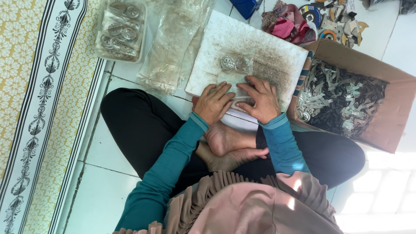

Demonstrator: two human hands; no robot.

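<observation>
both hands, left hand (pixel 213 103) and right hand (pixel 260 100), press flat, fingers spread, on a clear packet (pixel 234 76) of round metal discs atop the white board (pixel 277 54); even pressure keeps it flat.

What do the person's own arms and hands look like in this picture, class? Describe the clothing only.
Both arms wear long, close-fitting teal knit sleeves ending in ribbed cuffs at the wrists. The left hand and right hand are bare: no gloves, and no rings or bracelets that can be seen. A dusty-pink pleated fabric garment drapes over the upper arms.

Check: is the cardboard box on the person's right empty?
No. The cardboard box is filled with a heap of small metal parts, grey and dark.
</observation>
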